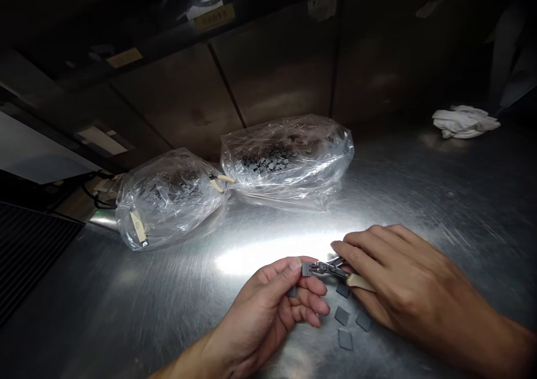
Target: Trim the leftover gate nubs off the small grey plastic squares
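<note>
Between thumb and forefinger, my left hand point(274, 301) pinches a small grey ridged plastic piece point(306, 269). A second grey piece point(292, 291) shows against the fingers of that hand. My right hand point(403, 278) is closed around a pair of cream-handled nippers point(331, 268). Their jaws point left and meet the edge of the pinched piece; whether they are closed on it I cannot tell. Several flat grey square pieces point(345, 339) lie on the metal table below and between the hands.
Two clear plastic bags with small grey pieces, a left bag point(176, 217) and a right bag point(289, 186), stand at the back of the metal table point(176, 301). Cream-handled tools point(137, 226) rest on the left bag and between the bags. A crumpled white cloth point(465, 122) lies at far right.
</note>
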`<act>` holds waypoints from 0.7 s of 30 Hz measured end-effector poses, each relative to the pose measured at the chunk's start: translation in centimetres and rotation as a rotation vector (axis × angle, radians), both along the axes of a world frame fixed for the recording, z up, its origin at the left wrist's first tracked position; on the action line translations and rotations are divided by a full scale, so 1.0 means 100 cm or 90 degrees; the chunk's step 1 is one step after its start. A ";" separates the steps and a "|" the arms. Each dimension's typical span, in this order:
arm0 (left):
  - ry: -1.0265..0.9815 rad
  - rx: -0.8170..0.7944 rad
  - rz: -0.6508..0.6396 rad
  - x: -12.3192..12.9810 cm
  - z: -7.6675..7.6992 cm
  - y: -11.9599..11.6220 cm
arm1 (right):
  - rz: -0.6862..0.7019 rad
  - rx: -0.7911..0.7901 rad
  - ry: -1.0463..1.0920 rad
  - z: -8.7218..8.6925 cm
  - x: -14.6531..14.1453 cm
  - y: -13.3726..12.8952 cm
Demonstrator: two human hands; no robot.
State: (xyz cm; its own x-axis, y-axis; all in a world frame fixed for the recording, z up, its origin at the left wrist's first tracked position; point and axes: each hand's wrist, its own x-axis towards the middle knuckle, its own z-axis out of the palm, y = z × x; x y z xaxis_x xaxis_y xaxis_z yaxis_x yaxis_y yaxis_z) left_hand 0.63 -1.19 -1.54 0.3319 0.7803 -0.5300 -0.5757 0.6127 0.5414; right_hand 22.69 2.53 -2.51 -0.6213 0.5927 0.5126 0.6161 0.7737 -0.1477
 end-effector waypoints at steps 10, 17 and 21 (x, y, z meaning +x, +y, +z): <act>0.021 0.004 0.000 0.003 0.001 0.000 | -0.012 -0.004 -0.013 0.000 -0.002 -0.002; 0.033 -0.003 -0.001 0.003 0.000 0.002 | -0.013 0.063 -0.057 0.003 -0.001 -0.001; 0.038 -0.001 -0.001 0.002 0.000 0.002 | 0.006 0.084 -0.070 0.005 0.001 0.000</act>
State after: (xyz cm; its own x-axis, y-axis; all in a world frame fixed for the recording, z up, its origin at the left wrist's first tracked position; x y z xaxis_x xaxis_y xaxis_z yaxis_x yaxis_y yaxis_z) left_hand 0.86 -0.94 -1.55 0.3010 0.7788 -0.5504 -0.5422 0.6145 0.5730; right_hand 22.77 2.55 -2.06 -0.6831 0.5192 0.5136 0.6159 0.7875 0.0232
